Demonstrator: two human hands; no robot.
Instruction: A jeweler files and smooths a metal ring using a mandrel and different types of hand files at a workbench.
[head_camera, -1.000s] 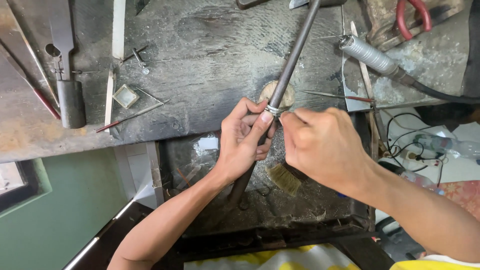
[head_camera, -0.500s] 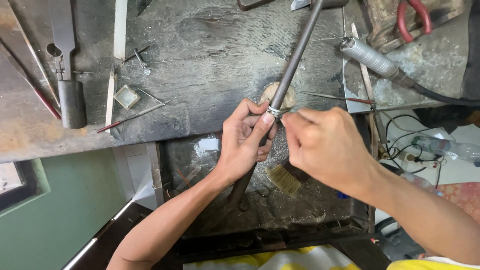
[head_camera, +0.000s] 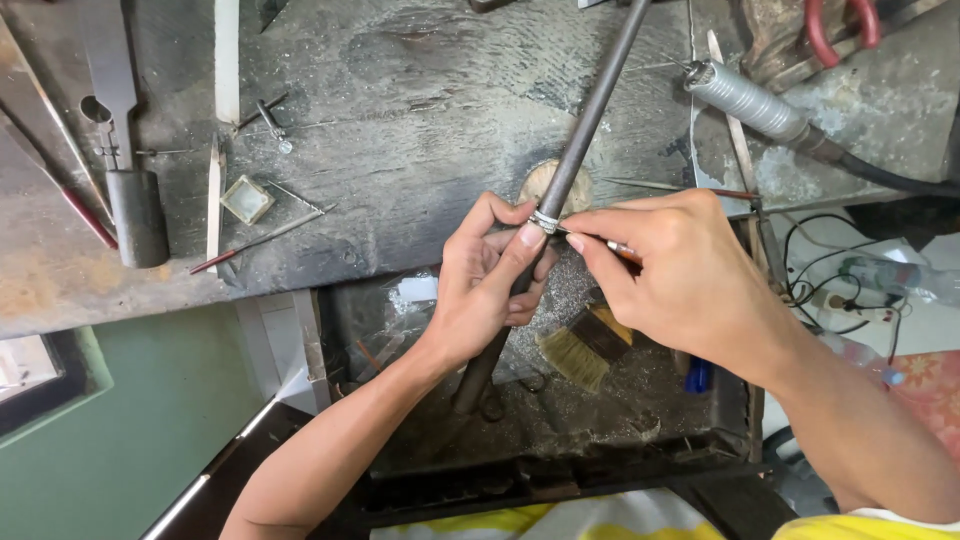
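A worn jeweller's bench over a green floor, in even daylight.

The workbench top (head_camera: 400, 110) fills the view from 9 to 2 o'clock: grey, scarred, stained wood with a rust-brown patch toward 9. Its front edge is cut away at the centre, and under the cut sits a dark catch tray (head_camera: 600, 420) dusted with filings, framed by black metal rails (head_camera: 560, 480) at 6 o'clock. At 7 to 8 o'clock the pale green floor (head_camera: 130, 440) shows, with a dark-framed opening (head_camera: 40, 385) at the far left edge. At 3 o'clock, past the bench edge, lies a light surface with tangled black cables (head_camera: 830, 280). Light is soft and flat, with no hard shadows.
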